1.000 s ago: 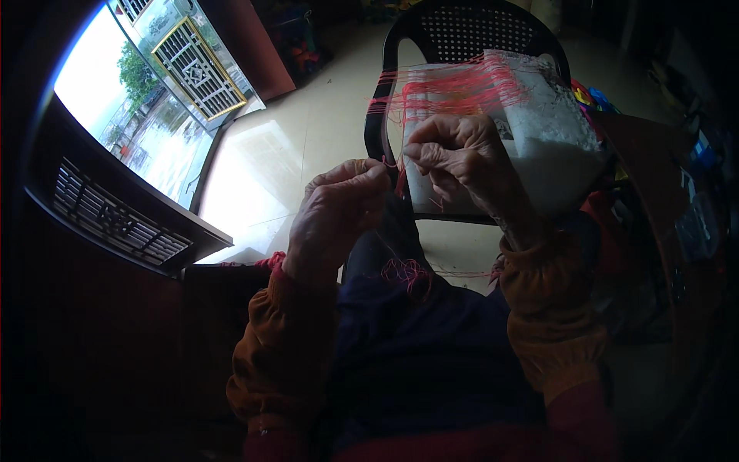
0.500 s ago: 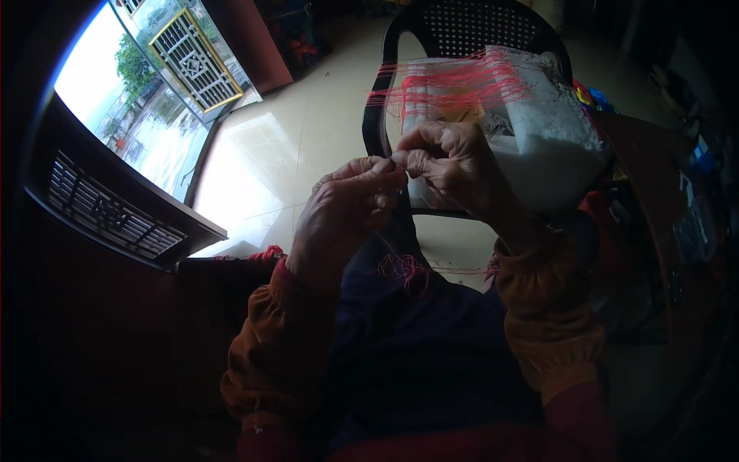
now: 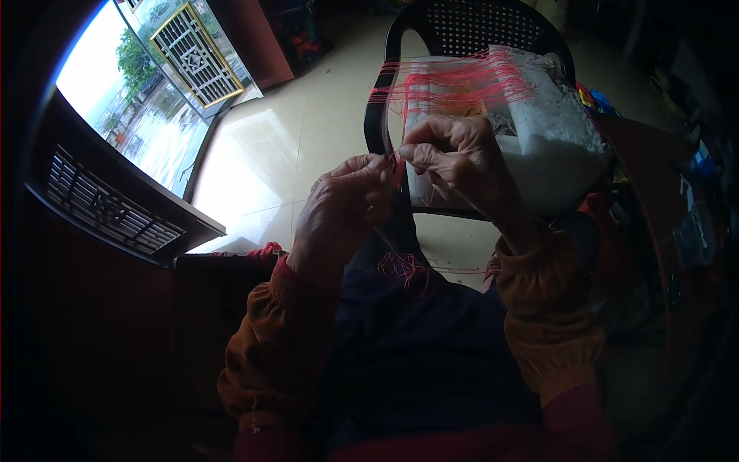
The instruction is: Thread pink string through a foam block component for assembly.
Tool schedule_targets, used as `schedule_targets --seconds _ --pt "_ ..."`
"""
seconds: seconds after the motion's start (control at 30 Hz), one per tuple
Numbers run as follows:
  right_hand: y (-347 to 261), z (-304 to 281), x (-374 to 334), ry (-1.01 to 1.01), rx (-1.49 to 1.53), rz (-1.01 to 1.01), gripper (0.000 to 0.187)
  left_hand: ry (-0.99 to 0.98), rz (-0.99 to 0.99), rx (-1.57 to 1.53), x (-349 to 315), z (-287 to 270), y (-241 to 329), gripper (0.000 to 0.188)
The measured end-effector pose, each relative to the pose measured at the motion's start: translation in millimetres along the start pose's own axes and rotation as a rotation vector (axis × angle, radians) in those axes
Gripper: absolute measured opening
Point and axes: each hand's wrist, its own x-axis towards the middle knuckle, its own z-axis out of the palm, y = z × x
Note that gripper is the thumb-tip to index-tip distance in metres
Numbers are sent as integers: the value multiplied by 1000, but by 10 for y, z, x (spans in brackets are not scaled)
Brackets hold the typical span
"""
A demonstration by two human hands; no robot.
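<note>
My left hand (image 3: 342,206) is closed, thumb and fingertips pinching a fine red thread (image 3: 397,166). Just to its right, my right hand (image 3: 460,160) pinches the same thread between thumb and forefinger. A small gap separates the two pinches, and strands show in it. Below the hands, a loose tangle of red thread (image 3: 404,268) hangs or lies over my dark-clad lap. Beyond my right hand, a white foam block (image 3: 556,119) rests on a black plastic chair (image 3: 375,115). Many red threads (image 3: 454,85) are laid side by side across the block's top.
A red bundle (image 3: 268,250) lies beside my left forearm. At the left is an open doorway with a gold-framed grille door (image 3: 196,55), and a dark slatted panel (image 3: 112,206) stands nearer. Pale tiled floor (image 3: 262,165) spreads between doorway and chair. Dim coloured items (image 3: 596,98) sit right of the foam.
My right hand has shifted slightly up and right, away from my left fingertips. The pinches, which were touching, are now apart with red strands between them. My left hand has barely moved.
</note>
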Motion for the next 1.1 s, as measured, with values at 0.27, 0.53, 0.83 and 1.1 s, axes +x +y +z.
schedule_targets --seconds 0.27,0.53,0.83,1.1 --pt "-35 17 0 20 90 60 9 -89 -23 -153 7 -107 -1 10" --pt "45 9 -11 17 -2 69 7 251 -10 118 -61 250 10 8" --pt "26 61 -12 -8 -128 12 6 127 16 68 -49 134 -36 12" --pt "-33 -66 -4 22 128 88 10 114 113 227 -100 110 131 14"
